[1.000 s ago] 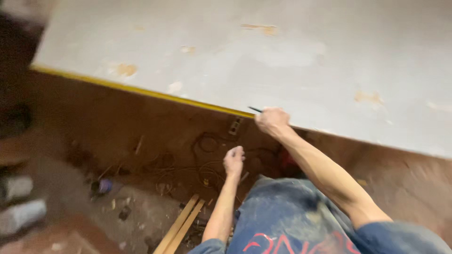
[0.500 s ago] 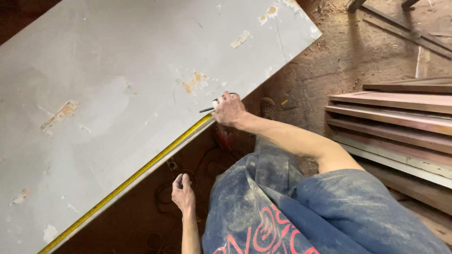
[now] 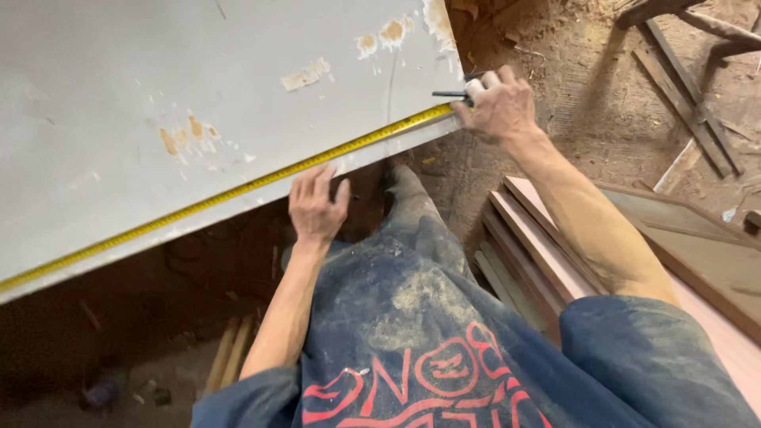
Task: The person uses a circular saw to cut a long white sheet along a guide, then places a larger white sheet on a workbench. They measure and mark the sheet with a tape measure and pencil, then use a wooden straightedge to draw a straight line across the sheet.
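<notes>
Along the near edge of a large grey board [image 3: 198, 87], a yellow tape measure [image 3: 238, 190] runs from about eight o'clock up to two o'clock, lying flat on the painted face just inside the rim. The left hand [image 3: 317, 208] sits at the centre of the view, palm down and fingers spread apart, pressing on the board's edge right beside the tape. The right hand [image 3: 499, 107] is at about one o'clock, at the board's corner, its fingers closed together around a dark pencil [image 3: 452, 94] whose tip points toward nine o'clock over the tape's end. The board shows chipped patches where brown wood comes through. At four o'clock, a stack of reddish panels [image 3: 547, 254] lies on the dirt floor [image 3: 587, 95], just beside the person's dusty blue trousers [image 3: 412, 269].
</notes>
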The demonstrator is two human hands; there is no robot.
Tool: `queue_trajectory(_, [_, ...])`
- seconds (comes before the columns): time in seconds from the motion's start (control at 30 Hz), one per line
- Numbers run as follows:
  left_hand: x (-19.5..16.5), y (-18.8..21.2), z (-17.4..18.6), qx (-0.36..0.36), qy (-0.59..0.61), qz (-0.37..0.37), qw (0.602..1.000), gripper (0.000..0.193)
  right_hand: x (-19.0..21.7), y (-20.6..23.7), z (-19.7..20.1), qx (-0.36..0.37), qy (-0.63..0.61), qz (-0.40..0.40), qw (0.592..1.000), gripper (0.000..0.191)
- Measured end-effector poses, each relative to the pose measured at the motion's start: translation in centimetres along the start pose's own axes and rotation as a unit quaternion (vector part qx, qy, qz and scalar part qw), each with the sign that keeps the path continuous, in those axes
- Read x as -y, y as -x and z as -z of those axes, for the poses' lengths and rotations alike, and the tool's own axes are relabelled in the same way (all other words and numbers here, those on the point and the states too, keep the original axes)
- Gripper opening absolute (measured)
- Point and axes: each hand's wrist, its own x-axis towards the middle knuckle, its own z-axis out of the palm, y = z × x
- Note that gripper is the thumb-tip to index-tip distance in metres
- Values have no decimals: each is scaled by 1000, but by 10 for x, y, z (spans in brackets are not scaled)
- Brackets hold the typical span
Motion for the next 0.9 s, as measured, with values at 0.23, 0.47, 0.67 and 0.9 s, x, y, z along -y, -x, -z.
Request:
queue_trajectory(0.23, [-82, -45, -92, 135, -85, -64, 985, 65, -42, -1, 9, 80, -48, 11, 996, 48])
queue_trajectory(0.47, [-81, -38, -129, 121, -161, -97, 975, 51, -42, -4, 9, 110, -77, 21, 991, 48])
queue_trajectory(0.67, [-78, -41, -156, 106, -182, -151, 966, 54, -33, 2, -10, 45, -71, 32, 996, 49])
queue_trajectory(0.9, [-75, -50, -165, 137, -74, -174, 972, 59, -37, 19, -22, -122, -117, 87, 982, 30])
